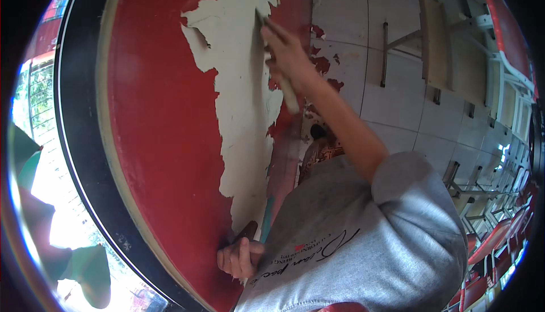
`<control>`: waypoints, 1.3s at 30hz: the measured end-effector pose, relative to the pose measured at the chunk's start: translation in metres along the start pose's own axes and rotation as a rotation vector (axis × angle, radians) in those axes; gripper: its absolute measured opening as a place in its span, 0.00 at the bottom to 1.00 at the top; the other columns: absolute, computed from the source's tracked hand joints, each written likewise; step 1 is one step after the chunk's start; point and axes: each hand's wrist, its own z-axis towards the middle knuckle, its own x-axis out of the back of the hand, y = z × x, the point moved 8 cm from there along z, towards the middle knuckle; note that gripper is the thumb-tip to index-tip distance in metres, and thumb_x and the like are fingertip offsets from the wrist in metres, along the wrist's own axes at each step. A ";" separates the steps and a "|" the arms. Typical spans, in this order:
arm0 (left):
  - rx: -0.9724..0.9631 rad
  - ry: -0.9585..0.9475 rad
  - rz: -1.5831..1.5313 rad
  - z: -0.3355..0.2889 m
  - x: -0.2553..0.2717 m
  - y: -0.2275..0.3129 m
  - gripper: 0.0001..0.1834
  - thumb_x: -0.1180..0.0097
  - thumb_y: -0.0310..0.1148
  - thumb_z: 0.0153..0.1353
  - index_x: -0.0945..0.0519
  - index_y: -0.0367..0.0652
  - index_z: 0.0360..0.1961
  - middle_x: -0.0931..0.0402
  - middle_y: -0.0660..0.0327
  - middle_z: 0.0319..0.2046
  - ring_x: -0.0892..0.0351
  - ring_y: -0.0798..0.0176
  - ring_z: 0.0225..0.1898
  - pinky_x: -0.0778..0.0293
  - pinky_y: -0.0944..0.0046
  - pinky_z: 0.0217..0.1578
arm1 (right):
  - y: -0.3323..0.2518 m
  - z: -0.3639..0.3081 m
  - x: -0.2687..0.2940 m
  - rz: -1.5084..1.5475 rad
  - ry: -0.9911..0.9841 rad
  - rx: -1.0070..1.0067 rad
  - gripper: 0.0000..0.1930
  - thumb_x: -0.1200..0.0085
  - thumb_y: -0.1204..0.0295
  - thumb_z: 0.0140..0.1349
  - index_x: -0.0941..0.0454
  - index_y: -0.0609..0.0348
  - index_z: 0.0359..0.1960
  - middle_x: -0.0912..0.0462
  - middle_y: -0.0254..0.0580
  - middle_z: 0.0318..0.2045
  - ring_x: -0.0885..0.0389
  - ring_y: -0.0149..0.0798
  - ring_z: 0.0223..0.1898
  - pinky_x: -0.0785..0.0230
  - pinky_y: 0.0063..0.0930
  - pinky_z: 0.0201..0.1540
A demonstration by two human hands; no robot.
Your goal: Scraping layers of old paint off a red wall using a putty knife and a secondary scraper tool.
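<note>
The red-painted surface [159,119] stood on the person's left and front, its coating stripped away along a long, ragged pale patch [241,113]. The patch ran from the upper part of the surface down to a narrow lower end. At its upper left edge, a flap of paint [197,38] stood partly lifted.

Right hand [289,59]: fingers closed around a scraper [290,99], gripping its pale handle. The handle's end projected below the fist; the dark, narrow blade projected above it, its tip at the upper part of the pale patch. From where I stood, contact between tip and surface could not be confirmed.

Left hand [241,258]: fingers curled, pinching a dark flat piece [247,231] at the lower end of the pale patch. The kind of piece could not be determined.

The person wore a grey T-shirt [363,244] with dark lettering; the right arm was extended toward the surface, the left hand held close to the torso. Red paint flakes [321,64] lay on the light tiled floor [392,108] along the base of the surface. Metal-legged furniture with red chairs [491,241] stood to the right, well apart from both hands.
</note>
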 end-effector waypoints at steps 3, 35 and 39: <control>0.027 0.003 -0.008 0.003 -0.003 -0.002 0.15 0.50 0.21 0.44 0.15 0.36 0.34 0.34 0.64 0.09 0.38 0.67 0.07 0.51 0.68 0.13 | -0.008 0.010 0.000 0.046 -0.040 -0.043 0.30 0.49 0.56 0.69 0.40 0.49 0.70 0.29 0.35 0.35 0.34 0.24 0.23 0.40 0.18 0.19; 1.182 -1.061 -0.261 -0.002 -0.387 -0.016 0.21 0.48 0.42 0.66 0.20 0.30 0.43 0.20 0.38 0.33 0.18 0.36 0.35 0.23 0.48 0.38 | 0.011 0.083 0.049 -0.325 -0.416 0.002 0.20 0.53 0.63 0.72 0.36 0.60 0.59 0.28 0.51 0.56 0.28 0.46 0.58 0.37 0.41 0.61; 1.159 -1.118 -0.110 -0.004 -0.383 -0.012 0.22 0.48 0.43 0.66 0.17 0.30 0.31 0.23 0.39 0.20 0.20 0.35 0.27 0.27 0.44 0.31 | -0.020 0.160 0.093 -0.541 -0.093 0.320 0.18 0.42 0.65 0.64 0.27 0.64 0.48 0.22 0.55 0.44 0.21 0.54 0.46 0.30 0.43 0.50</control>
